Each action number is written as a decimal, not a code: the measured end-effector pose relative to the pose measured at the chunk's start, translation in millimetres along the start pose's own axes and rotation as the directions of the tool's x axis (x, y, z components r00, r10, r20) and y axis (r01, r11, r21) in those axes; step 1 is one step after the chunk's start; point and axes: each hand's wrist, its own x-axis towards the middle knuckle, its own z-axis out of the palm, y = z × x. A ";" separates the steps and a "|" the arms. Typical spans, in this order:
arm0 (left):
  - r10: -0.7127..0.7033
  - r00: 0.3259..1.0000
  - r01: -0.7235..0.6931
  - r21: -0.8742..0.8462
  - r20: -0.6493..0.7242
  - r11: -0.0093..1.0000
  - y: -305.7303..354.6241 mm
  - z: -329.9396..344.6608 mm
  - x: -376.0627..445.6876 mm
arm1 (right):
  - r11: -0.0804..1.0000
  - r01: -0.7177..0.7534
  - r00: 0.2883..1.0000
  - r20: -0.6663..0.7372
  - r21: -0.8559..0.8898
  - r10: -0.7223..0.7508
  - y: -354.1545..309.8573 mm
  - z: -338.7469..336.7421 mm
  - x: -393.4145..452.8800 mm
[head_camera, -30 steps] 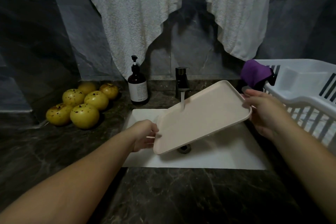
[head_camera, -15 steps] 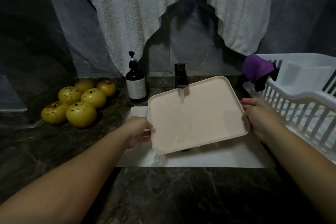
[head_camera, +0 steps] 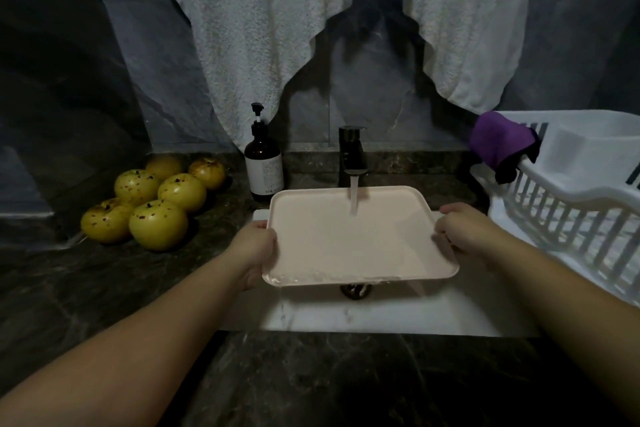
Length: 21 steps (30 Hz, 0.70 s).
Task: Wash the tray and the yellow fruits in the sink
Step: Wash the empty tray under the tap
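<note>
Rinsing of the pink tray (head_camera: 346, 246) is in progress: it sits over the white sink (head_camera: 450, 319) under the running faucet (head_camera: 352, 156), left hand (head_camera: 254, 250) and right hand (head_camera: 464, 230) gripping opposite edges. Six yellow fruits (head_camera: 157, 199) wait unwashed on the counter left of the sink.

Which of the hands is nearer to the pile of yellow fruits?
Left. The left hand grips the tray's left edge, just right of the yellow fruits; the right hand holds the opposite edge, farther away.

One head-worn wide-angle view looks forward and down, close over the sink (head_camera: 381, 319), facing the wall.
</note>
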 end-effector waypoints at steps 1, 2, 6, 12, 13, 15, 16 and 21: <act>0.016 1.000 -0.016 0.013 -0.027 1.000 -0.4 0.0 0.9 | 0.997 0.014 1.000 0.011 -0.074 -0.013 -4.2 -0.1 2.7; 0.025 0.998 -0.024 0.026 -0.052 0.999 -0.2 0.2 1.0 | 0.987 0.042 0.999 0.008 -0.154 -0.041 -10.4 0.6 5.5; 0.069 0.993 -0.062 0.068 -0.095 0.996 -0.3 1.6 2.8 | 0.862 0.378 0.911 -0.028 -0.339 -0.411 -56.9 7.2 14.8; 0.189 0.973 -0.173 0.128 -0.130 0.977 -1.6 -0.3 2.8 | 0.614 0.669 0.719 0.153 -0.420 -0.678 -133.4 30.8 18.8; 0.214 0.967 -0.194 0.145 -0.140 0.970 -1.3 -1.8 3.7 | 0.595 0.674 0.713 0.175 -0.437 -0.679 -139.4 34.2 20.9; 0.243 0.958 -0.217 0.168 -0.150 0.962 -0.8 -4.7 5.7 | 0.577 0.665 0.721 0.205 -0.475 -0.661 -146.8 39.1 25.0; 0.252 0.956 -0.224 0.179 -0.150 0.958 -0.8 -6.0 7.0 | 0.578 0.655 0.730 0.212 -0.487 -0.649 -148.9 40.6 26.9; 0.267 0.951 -0.240 0.172 -0.155 0.955 -3.7 -8.6 9.3 | 0.578 0.644 0.733 0.189 -0.502 -0.653 -153.4 41.6 29.0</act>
